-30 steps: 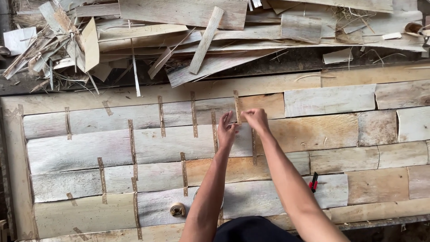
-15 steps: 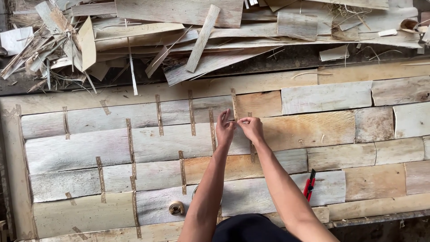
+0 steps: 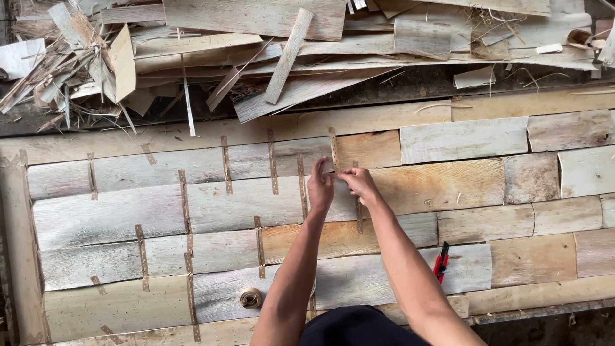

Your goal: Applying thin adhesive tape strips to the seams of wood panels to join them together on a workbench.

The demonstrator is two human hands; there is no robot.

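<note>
Change: compared with a second ago, both hands sit a little lower and closer together on the patchwork sheet of pale and tan wood veneer pieces (image 3: 448,186); the view has also shifted slightly.
Meaning: the work appears to be moving along one seam, with a strip being laid where the hands meet.
Left hand (image 3: 320,186): fingers curled and pointing away from the person, fingertips pinching one end of a short narrow strip of brown paper tape (image 3: 340,171).
Right hand (image 3: 360,184): thumb and forefinger pinched on the other end, touching the left.
Arms: both forearms reach forward, converging at the wrists.
Nearby: small brown roll of tape (image 3: 250,297) behind the left elbow; red-handled utility knife (image 3: 441,263) beside the right forearm; heap of loose veneer scraps (image 3: 288,45) beyond the hands.
</note>
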